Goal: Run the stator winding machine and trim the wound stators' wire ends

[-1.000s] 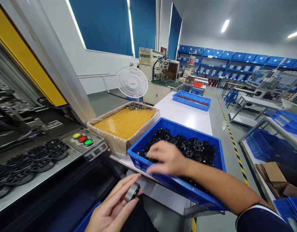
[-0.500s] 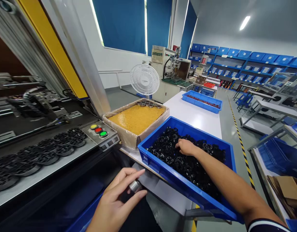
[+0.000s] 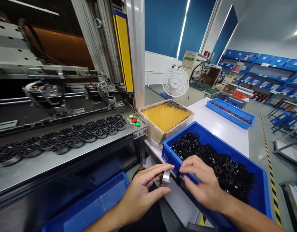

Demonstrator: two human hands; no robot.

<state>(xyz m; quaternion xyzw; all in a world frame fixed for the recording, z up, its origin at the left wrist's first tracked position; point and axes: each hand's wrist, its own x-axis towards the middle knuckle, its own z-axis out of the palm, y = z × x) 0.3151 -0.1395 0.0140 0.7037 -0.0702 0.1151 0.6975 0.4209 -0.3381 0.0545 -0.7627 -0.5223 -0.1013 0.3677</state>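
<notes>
My left hand [image 3: 145, 187] is closed around a silver metal ring [image 3: 166, 178], gripped between thumb and fingers with its shiny outer wall facing right. Just to its right, my right hand [image 3: 205, 183] pinches a small black plastic part [image 3: 180, 177], mostly hidden by the fingers. The two pieces are close together but apart. Beneath and behind my right hand is a blue bin [image 3: 235, 151], filled with black spoked plastic parts [image 3: 199, 145].
Rows of black-and-silver wheel-like parts [image 3: 76, 141] lie on the machine's metal ledge at left, by a button panel [image 3: 140, 131]. A plastic-lined carton [image 3: 158, 137] adjoins the bin. A fan [image 3: 176, 82] and a blue tray [image 3: 232, 117] stand beyond; an open blue bin [image 3: 90, 204] is below.
My right hand has come out of the parts in the bin, bringing a black part beside my left hand. The left hand still holds the ring. The view has swung left.
</notes>
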